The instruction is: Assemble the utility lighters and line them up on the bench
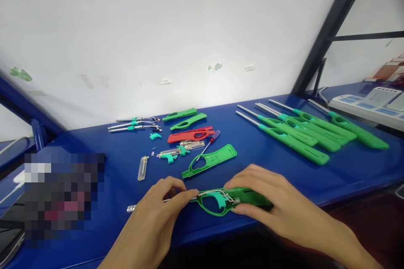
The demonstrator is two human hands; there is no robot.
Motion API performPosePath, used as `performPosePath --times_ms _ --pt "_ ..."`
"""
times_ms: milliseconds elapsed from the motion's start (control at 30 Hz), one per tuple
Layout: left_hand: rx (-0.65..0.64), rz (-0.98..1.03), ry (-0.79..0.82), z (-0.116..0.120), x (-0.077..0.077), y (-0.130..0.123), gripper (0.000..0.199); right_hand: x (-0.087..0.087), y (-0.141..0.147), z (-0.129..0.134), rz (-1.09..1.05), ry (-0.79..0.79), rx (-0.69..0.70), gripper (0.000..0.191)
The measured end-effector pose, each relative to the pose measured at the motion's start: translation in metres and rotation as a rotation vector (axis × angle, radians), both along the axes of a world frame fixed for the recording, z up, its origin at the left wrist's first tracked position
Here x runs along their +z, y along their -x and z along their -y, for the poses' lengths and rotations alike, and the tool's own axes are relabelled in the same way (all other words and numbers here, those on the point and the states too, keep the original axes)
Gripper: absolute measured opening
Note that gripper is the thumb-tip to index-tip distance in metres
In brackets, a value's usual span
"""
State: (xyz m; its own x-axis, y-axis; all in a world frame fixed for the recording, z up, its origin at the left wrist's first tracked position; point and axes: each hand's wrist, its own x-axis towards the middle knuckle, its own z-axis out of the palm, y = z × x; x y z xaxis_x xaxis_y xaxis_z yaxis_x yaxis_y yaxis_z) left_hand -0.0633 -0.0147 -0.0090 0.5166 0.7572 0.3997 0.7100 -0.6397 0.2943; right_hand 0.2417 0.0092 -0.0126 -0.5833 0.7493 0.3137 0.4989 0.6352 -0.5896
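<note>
Low on the table lies an opened stick lighter [206, 211], its green shell showing a teal trigger [221, 200] and white wires inside. My left hand [158, 212] pinches the front of the shell where the metal tube enters; the tube's tip [130, 208] sticks out to the left. Around the wide handle end, my right hand [271, 191] has its thumb on the near edge and its fingers on the far edge. Just beyond the hands is a loose green half shell [217, 157], with a purple screwdriver [216, 135] behind it.
Clear fuel tanks [142, 168], a teal trigger [155, 136], a red shell [189, 135], green shells [179, 113] and wired metal tubes [126, 127] lie farther back. Several assembled green lighters [296, 145] are at right, a power strip [362, 107] beyond. A pixelated patch [63, 201] covers the left side.
</note>
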Motion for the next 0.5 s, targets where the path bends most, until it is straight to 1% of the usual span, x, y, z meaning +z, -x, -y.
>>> performPosePath --times_ms 167,333,500 --pt "-0.013 -0.029 -0.027 -0.0016 0.0016 -0.0009 0.043 -0.0008 -0.0004 -0.0002 -0.002 0.007 0.005 0.022" --pt "-0.023 -0.084 -0.048 -0.0021 -0.0001 0.0016 0.049 -0.0014 -0.0004 -0.0002 -0.002 0.000 0.014 0.022" --pt "-0.045 -0.085 -0.075 -0.0026 -0.0007 0.0024 0.050 -0.0014 -0.0006 0.0009 -0.005 -0.007 -0.002 0.021"
